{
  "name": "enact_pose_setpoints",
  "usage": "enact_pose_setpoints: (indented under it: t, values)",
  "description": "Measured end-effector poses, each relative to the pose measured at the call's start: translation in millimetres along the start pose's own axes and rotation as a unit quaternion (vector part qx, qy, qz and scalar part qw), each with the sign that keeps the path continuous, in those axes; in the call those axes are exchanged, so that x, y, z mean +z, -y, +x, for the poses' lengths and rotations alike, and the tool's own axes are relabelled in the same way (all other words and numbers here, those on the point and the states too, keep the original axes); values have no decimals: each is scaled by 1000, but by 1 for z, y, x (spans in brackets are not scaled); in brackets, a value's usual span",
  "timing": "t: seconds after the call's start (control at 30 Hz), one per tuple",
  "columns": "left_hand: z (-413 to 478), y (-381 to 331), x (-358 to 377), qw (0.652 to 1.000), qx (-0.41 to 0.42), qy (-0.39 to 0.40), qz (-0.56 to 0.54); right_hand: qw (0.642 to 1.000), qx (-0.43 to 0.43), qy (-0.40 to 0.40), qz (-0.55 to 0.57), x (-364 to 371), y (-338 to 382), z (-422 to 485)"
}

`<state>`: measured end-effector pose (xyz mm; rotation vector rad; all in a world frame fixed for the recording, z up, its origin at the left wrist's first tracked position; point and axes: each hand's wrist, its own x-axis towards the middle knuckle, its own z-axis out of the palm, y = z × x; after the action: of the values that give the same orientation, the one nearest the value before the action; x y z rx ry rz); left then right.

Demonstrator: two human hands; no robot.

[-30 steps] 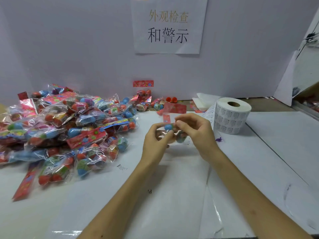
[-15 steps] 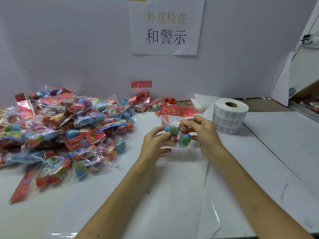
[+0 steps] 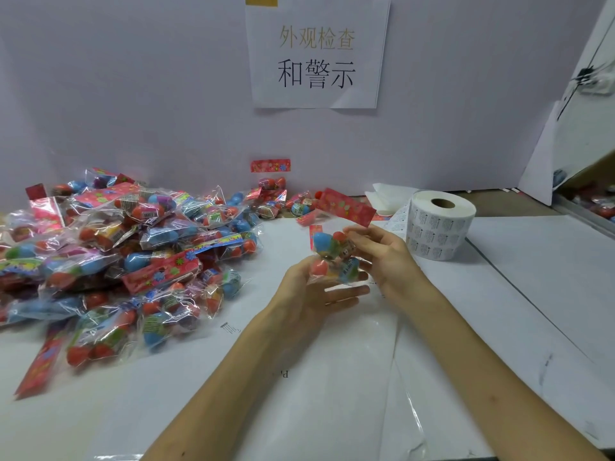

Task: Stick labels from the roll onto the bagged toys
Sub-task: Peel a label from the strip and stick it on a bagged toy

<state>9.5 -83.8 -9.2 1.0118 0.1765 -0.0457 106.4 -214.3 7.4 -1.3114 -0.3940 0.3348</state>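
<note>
Only bare hands and forearms show of the person. The left hand (image 3: pixel 309 291) and right hand (image 3: pixel 387 261) are slim. The left forearm (image 3: pixel 233 377) and right forearm (image 3: pixel 482 377) are uncovered to the frame's lower edge, and the right one bears a small dark spot.

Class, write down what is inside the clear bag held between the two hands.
The clear bag shows a blue toy egg on top and an orange-red toy egg below. The right hand and left hand cover the rest, so the count is hidden.
</note>
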Motion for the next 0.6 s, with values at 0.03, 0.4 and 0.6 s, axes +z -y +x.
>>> enact_pose_setpoints:
  t: [0.03,0.4,0.6]
  values:
    - [0,0,0,1000,0,14,0,1000,-4,6,-11,1,-1,0]
    - [5,-6,-16,989,97,-106,41,998,45,42,2,-10,14,3]
    - [6,-3,-14,978,132,-131,96,995,-28,9,-100,-22,8,6]
